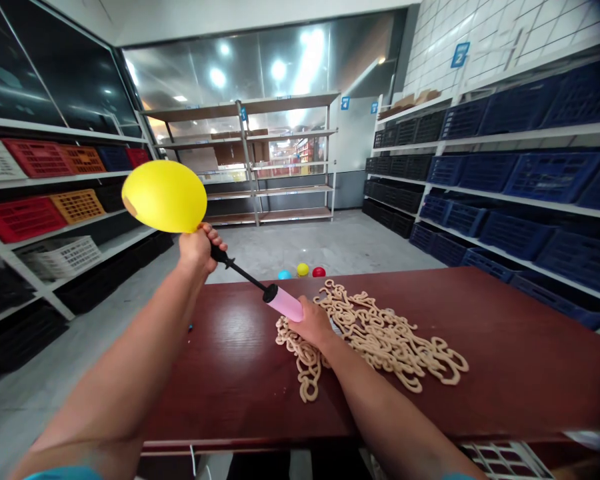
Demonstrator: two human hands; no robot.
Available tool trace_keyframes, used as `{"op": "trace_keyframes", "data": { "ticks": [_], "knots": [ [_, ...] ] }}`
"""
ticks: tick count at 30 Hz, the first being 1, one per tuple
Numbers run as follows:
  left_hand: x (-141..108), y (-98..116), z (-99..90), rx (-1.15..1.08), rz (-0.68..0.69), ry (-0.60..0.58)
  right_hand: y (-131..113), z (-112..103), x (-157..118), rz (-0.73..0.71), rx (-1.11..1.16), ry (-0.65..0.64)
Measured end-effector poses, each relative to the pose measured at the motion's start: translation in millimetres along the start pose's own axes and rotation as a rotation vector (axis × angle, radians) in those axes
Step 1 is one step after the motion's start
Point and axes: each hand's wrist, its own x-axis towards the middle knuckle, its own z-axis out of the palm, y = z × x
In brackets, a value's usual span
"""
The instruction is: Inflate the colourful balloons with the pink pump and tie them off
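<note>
In the head view, the left hand (pixel 196 250) has its fingers curled tight around the black handle (pixel 219 255) of a pump (pixel 286 303), where the neck of the yellow balloon (pixel 165 197) also meets the fist. The balloon stands up and to the left of those fingers, rounded out; the grip probably keeps its neck from slipping, though whether the neck is pinched or sits on a nozzle is hidden.

The right hand (pixel 313 323) is clamped around the lower end of the pink barrel, its fingertips mostly out of sight, apparently to steady the pump against the other hand. Between the two fists the black rod is drawn out, so the pump slants down from left fingers to right.

Beneath and on both sides of the right fingers, beige looped pieces (pixel 380 337) lie tangled on the table (pixel 220 387), loosely heaped rather than sorted.
</note>
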Motion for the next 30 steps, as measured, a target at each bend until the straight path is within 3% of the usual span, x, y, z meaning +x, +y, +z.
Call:
{"op": "trace_keyframes", "data": {
  "ticks": [7, 11, 14, 23, 26, 30],
  "knots": [
    [-31.6, -81.5, -4.1, 0.007, -0.123, 0.003, -1.9, 1.1, -1.2, 0.008, -0.028, -0.028],
    [-41.0, -101.1, -1.3, 0.019, -0.139, -0.026, -1.7, -0.5, -1.5, 0.015, -0.025, -0.012],
    [-35.0, -86.1, 1.8, 0.024, -0.115, -0.019, -0.7, -2.5, -0.6, 0.013, -0.009, 0.006],
    [12.4, 12.2, -1.8, 0.042, 0.043, -0.017, 0.7, -3.6, 4.1, 0.008, 0.020, 0.062],
    [15.1, 15.8, -1.5, 0.042, 0.053, -0.028, 1.1, -2.0, 3.4, 0.003, 0.018, 0.062],
    [1.7, -14.4, 0.6, 0.018, 0.013, -0.005, 2.2, -0.5, 1.7, 0.028, -0.007, 0.042]
  ]
}}
